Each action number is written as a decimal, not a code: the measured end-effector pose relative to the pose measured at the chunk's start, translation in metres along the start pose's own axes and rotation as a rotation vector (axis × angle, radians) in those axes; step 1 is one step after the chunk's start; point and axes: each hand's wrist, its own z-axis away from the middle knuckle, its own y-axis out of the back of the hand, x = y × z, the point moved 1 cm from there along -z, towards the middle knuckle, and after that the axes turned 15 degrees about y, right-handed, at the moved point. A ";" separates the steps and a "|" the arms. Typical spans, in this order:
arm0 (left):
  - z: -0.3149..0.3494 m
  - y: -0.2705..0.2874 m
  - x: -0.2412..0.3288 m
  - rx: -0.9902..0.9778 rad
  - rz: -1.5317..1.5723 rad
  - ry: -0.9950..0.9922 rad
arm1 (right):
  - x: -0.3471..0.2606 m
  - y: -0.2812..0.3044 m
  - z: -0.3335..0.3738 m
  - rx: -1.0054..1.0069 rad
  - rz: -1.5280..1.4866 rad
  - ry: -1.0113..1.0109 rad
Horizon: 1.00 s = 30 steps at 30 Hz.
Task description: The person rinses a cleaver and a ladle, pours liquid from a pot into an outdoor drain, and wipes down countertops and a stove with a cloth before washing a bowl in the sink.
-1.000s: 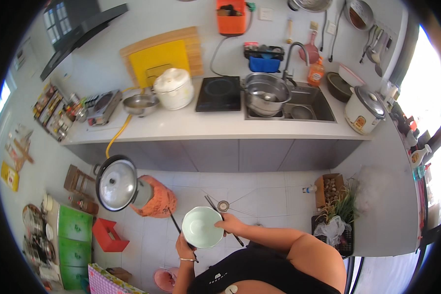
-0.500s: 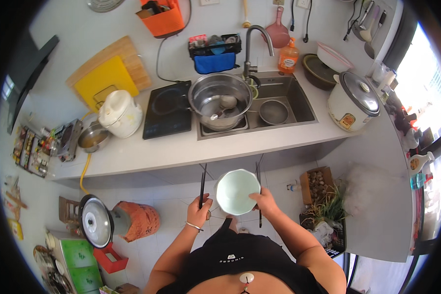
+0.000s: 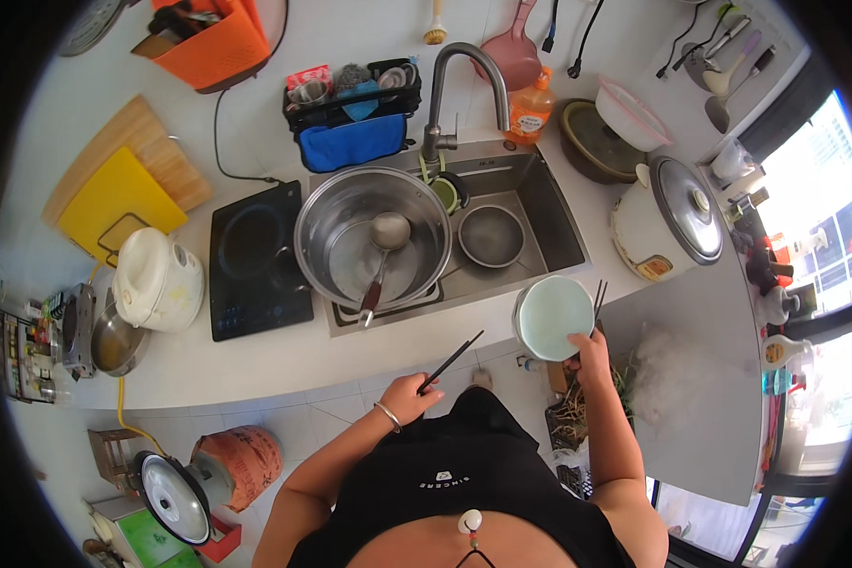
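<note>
My left hand (image 3: 412, 398) is closed around dark chopsticks (image 3: 452, 360), which point up and to the right in front of the counter. In my right hand (image 3: 592, 355) is a pale green bowl (image 3: 551, 317), thumb over its rim, at the counter's front edge below the sink. A second rim seems to show at the bowl's left side; I cannot tell if it is a stack. More dark chopsticks (image 3: 600, 301) stick up behind the bowl from the same hand. A large steel pot (image 3: 327, 237) with a ladle (image 3: 384, 251) inside rests over the sink's left part.
Inside the sink (image 3: 559, 237) lies a round steel pan (image 3: 492, 237), under the faucet (image 3: 435, 104). A rice cooker (image 3: 667, 218) stands to the right. An induction cooktop (image 3: 260, 260) and a white lidded pot (image 3: 159, 279) are on the left. Vegetables (image 3: 568, 417) sit below the counter.
My right hand has moved right and forward with the bowl, up to the counter edge. My left hand's chopsticks have tilted from upright to slanting right. The view has moved closer to the counter.
</note>
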 end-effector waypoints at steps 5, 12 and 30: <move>-0.054 -0.006 0.022 0.126 0.018 0.022 | -0.006 -0.001 -0.111 -0.069 0.105 0.024; -0.118 -0.033 0.094 0.211 0.182 0.018 | 0.009 -0.041 -0.262 -0.397 0.273 0.011; -0.200 -0.050 0.158 0.095 1.315 0.497 | 0.186 -0.219 -0.346 -0.999 0.567 -0.184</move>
